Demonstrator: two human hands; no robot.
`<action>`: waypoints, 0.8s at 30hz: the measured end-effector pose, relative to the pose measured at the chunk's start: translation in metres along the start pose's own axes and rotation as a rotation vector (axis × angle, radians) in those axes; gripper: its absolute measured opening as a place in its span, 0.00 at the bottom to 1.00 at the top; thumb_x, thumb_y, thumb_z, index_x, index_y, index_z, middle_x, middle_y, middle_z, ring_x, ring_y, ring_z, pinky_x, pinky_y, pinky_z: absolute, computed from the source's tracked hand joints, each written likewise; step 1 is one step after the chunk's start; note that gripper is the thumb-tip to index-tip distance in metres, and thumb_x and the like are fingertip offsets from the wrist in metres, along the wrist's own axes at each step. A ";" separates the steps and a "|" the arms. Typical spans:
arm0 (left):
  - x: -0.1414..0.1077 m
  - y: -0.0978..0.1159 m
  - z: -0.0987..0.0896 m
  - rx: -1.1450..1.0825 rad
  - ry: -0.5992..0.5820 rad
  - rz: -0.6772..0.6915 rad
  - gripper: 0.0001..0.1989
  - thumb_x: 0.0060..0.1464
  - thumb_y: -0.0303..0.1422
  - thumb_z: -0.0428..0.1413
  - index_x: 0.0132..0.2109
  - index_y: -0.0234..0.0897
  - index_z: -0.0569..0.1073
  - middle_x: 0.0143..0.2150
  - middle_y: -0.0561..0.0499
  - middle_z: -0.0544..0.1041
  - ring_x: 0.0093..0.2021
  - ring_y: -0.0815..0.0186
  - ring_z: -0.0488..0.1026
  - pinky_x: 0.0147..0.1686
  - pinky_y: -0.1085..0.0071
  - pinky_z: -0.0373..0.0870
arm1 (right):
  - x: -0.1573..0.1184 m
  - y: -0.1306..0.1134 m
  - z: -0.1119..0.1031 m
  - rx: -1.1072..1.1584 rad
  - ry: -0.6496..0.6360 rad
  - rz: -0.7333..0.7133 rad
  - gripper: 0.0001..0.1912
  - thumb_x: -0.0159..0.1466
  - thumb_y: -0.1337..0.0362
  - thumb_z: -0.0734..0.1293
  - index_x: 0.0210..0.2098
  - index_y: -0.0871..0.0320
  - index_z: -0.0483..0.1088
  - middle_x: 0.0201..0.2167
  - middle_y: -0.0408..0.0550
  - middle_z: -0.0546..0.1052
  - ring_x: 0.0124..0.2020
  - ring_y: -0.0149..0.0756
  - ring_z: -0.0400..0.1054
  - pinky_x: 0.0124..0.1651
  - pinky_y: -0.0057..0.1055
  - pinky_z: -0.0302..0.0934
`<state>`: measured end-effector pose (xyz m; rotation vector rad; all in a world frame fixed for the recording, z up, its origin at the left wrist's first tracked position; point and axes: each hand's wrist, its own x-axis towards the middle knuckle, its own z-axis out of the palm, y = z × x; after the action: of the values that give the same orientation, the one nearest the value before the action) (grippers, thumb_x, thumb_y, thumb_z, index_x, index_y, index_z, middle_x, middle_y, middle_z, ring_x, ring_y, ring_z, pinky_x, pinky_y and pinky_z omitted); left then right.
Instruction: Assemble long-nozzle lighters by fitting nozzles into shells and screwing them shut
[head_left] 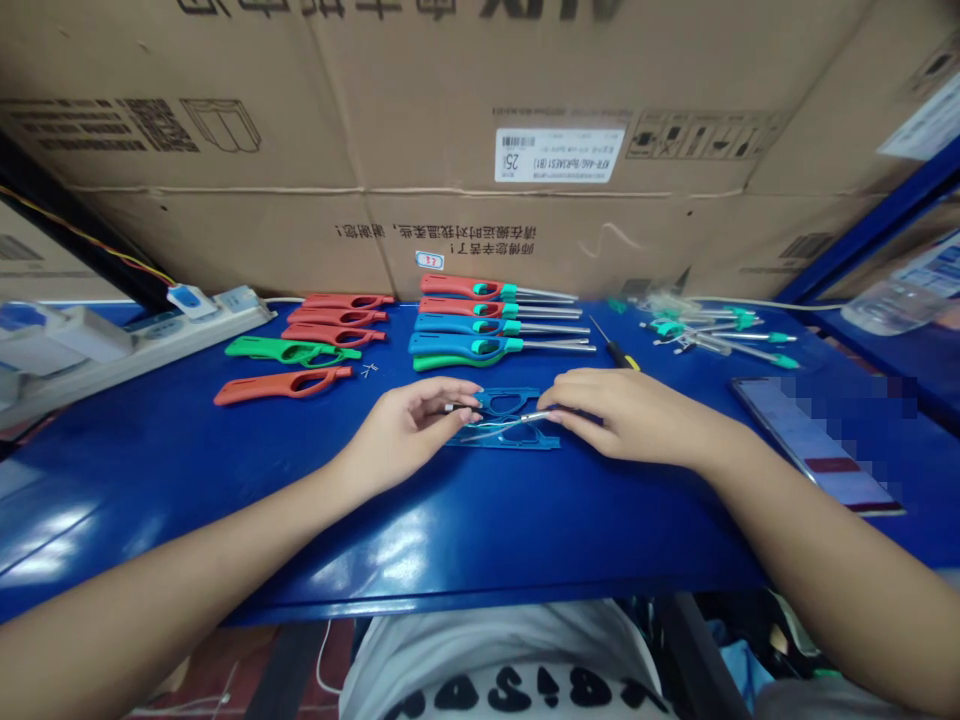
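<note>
Two blue lighter handle halves point(541, 441) lie on the table between my hands, with cut-out trigger openings. My left hand point(409, 425) is closed over their left end, thumb and fingertips pinching a small white-ended part point(450, 407). Its exact kind is hidden by the fingers. Thumb and fingers of my right hand point(622, 412) pinch a thin metal tube point(529, 416) just above the halves. From the tube a thin wire point(491, 430) runs left toward my left fingertips.
Assembled lighters point(457, 345) lie in a row behind my hands; loose handle shells point(319, 383) are at left. A screwdriver point(622, 355), green-tipped metal tubes point(750, 345) and a phone point(810, 440) lie right. A power strip point(195, 322) borders the left; a cardboard box point(420, 215) stands behind.
</note>
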<state>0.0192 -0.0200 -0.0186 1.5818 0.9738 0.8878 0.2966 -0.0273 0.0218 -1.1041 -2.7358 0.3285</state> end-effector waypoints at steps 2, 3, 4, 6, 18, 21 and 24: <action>-0.001 -0.001 0.000 0.079 -0.031 0.051 0.16 0.57 0.36 0.62 0.50 0.35 0.77 0.48 0.45 0.83 0.46 0.59 0.81 0.52 0.61 0.78 | 0.000 0.001 -0.001 0.070 -0.046 0.029 0.14 0.73 0.59 0.58 0.46 0.56 0.74 0.43 0.50 0.79 0.43 0.40 0.72 0.46 0.34 0.61; -0.001 -0.001 0.000 0.137 -0.036 0.076 0.15 0.58 0.37 0.61 0.50 0.35 0.78 0.48 0.45 0.83 0.47 0.59 0.81 0.52 0.61 0.78 | 0.000 0.002 -0.001 0.096 -0.068 0.043 0.13 0.73 0.60 0.59 0.45 0.56 0.74 0.42 0.50 0.79 0.42 0.39 0.72 0.45 0.33 0.61; -0.002 0.000 -0.001 0.208 -0.038 0.102 0.14 0.58 0.37 0.60 0.49 0.36 0.79 0.48 0.46 0.83 0.47 0.59 0.81 0.51 0.60 0.78 | 0.000 0.003 -0.002 0.118 -0.091 0.056 0.12 0.72 0.60 0.60 0.44 0.56 0.74 0.42 0.49 0.79 0.41 0.39 0.72 0.44 0.32 0.61; -0.002 0.002 -0.003 0.366 -0.037 0.158 0.12 0.59 0.37 0.59 0.47 0.38 0.81 0.48 0.47 0.83 0.48 0.58 0.81 0.53 0.59 0.77 | 0.000 0.004 -0.003 0.157 -0.144 0.080 0.10 0.71 0.62 0.62 0.42 0.56 0.74 0.39 0.48 0.79 0.38 0.37 0.71 0.40 0.30 0.59; 0.000 0.000 -0.005 0.538 -0.048 0.400 0.12 0.64 0.34 0.55 0.49 0.39 0.81 0.50 0.46 0.82 0.49 0.60 0.80 0.53 0.60 0.77 | -0.005 0.004 -0.006 0.225 -0.240 0.119 0.06 0.66 0.68 0.64 0.37 0.57 0.74 0.32 0.44 0.79 0.30 0.32 0.68 0.32 0.27 0.54; 0.001 -0.001 -0.008 0.540 -0.049 0.399 0.12 0.64 0.33 0.55 0.49 0.39 0.81 0.50 0.46 0.83 0.50 0.60 0.80 0.54 0.60 0.77 | -0.006 0.006 -0.005 0.230 -0.242 0.118 0.06 0.67 0.69 0.64 0.37 0.57 0.74 0.33 0.44 0.79 0.31 0.32 0.68 0.34 0.28 0.56; 0.003 -0.002 -0.010 0.578 -0.053 0.433 0.11 0.64 0.33 0.55 0.48 0.40 0.82 0.48 0.47 0.83 0.50 0.60 0.80 0.54 0.60 0.77 | -0.006 0.006 -0.005 0.221 -0.213 0.091 0.05 0.66 0.70 0.65 0.36 0.58 0.73 0.35 0.46 0.78 0.35 0.33 0.69 0.37 0.29 0.58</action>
<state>0.0106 -0.0134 -0.0185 2.3603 0.9105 0.8893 0.3061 -0.0263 0.0245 -1.1952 -2.7447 0.7832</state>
